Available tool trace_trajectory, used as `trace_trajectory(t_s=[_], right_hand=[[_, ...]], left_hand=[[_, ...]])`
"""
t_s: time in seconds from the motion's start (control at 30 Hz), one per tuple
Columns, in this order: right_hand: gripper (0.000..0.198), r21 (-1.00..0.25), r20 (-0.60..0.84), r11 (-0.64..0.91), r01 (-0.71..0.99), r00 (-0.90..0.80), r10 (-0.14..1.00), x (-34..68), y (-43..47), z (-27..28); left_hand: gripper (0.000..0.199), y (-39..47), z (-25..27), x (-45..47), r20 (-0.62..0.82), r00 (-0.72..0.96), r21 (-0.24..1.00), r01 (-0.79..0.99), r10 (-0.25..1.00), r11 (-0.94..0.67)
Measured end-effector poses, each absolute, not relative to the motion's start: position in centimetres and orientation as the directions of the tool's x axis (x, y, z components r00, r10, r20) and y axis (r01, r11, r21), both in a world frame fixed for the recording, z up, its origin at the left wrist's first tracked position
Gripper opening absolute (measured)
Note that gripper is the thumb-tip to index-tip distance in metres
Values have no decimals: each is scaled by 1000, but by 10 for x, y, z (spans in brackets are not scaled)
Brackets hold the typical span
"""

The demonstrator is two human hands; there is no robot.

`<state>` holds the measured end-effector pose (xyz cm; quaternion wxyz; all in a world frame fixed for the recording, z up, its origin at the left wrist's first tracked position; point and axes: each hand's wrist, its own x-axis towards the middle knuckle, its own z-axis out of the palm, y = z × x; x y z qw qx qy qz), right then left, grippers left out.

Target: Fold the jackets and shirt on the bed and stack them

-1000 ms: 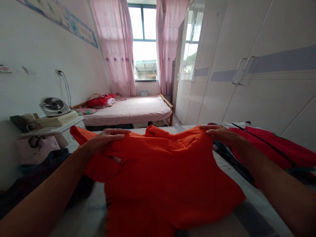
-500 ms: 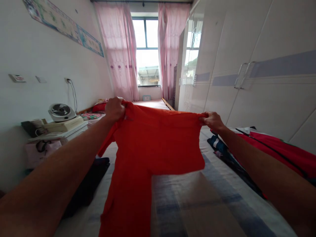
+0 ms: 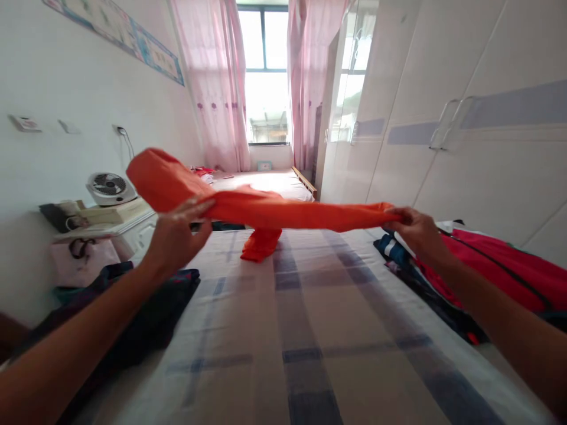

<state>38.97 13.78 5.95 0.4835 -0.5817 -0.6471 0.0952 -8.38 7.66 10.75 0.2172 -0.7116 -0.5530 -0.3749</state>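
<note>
An orange-red garment is stretched sideways in the air over the bed, between my two hands. My left hand has its fingers on top of the cloth and its thumb below, holding it partway along. One loose end of the garment flares up beyond that hand at the left. My right hand pinches the far right end. A lower part of the garment hangs down in the middle, touching or close to the sheet. Its exact kind cannot be made out.
The bed has a checked sheet. Dark clothes lie at the left, and a red cloth with dark garments at the right. A small fan stands on the bedside cabinet. White wardrobe doors line the right side.
The garment has swung up and away from me, from hanging spread out to a narrow, nearly level strip. My left hand has moved lower and left; my right hand has shifted right and slightly lower.
</note>
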Motion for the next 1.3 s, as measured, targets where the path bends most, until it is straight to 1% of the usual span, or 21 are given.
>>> trace_trajectory(t_s=[0.07,0.1,0.13,0.17,0.23,0.3,0.37,0.4,0.47,0.53,0.6,0.67,0.7,0.8,0.87,0.93,1.03,1.1,1.17,1.23,1.3], right_hand=[[30,-680,419,253,688,82,904,395,105,15],[28,-669,333,243,703,-9,943,397,91,-3],[25,-674,245,225,704,-74,967,400,79,-18],[27,-682,174,199,703,-108,979,402,70,-29],[35,-731,93,129,670,-90,992,403,63,-41],[42,-779,69,48,625,10,998,400,67,-42],[50,-790,51,-27,613,109,993,392,78,-40],[52,-777,50,-54,627,147,988,386,83,-39],[52,-759,82,-60,648,187,979,375,90,-34],[49,-789,162,14,614,185,969,366,93,-25],[48,-813,273,131,567,172,947,363,92,-13],[47,-790,352,202,579,158,923,363,91,-5],[47,-770,359,202,605,149,921,364,91,-4],[46,-728,253,109,677,117,960,366,93,-20],[48,-709,201,73,701,102,974,365,94,-35],[49,-708,229,91,700,106,968,363,92,-45],[48,-689,314,153,709,102,944,363,88,-42],[45,-592,288,152,792,31,957,364,87,-34],[41,-435,170,98,895,-25,985,366,90,-27],[39,-314,91,19,949,10,996,368,98,-22],[41,-282,97,-58,958,89,991,369,114,-16]], left_hand=[[44,43,46,-97,536,155,198,932,830,-302],[43,28,21,-101,395,203,232,922,896,-311],[42,16,2,-103,275,242,258,913,930,-314],[43,7,-11,-104,217,244,273,915,945,-298],[47,0,-21,-101,201,178,286,930,963,-232],[53,6,-17,-94,252,53,301,944,966,-131],[59,20,-8,-86,239,-53,371,928,969,-41],[62,28,-3,-82,201,-82,441,897,976,-15],[68,41,5,-75,119,-99,641,768,988,0],[69,43,12,-73,91,-55,815,577,994,-43],[64,34,17,-76,138,-6,882,456,990,-120],[58,19,18,-84,177,27,863,475,984,-169],[56,11,15,-88,170,41,842,513,985,-167],[57,-2,-1,-95,64,102,789,604,993,-113],[60,-2,-13,-94,29,110,774,626,994,-92],[58,2,-22,-91,59,75,762,641,995,-94],[50,5,-28,-89,137,38,715,688,990,-126],[46,4,-27,-89,158,69,620,769,985,-153],[45,4,-22,-86,145,87,471,870,986,-146],[44,10,-11,-78,183,76,304,944,980,-130],[44,27,5,-64,280,83,185,973,957,-138]])
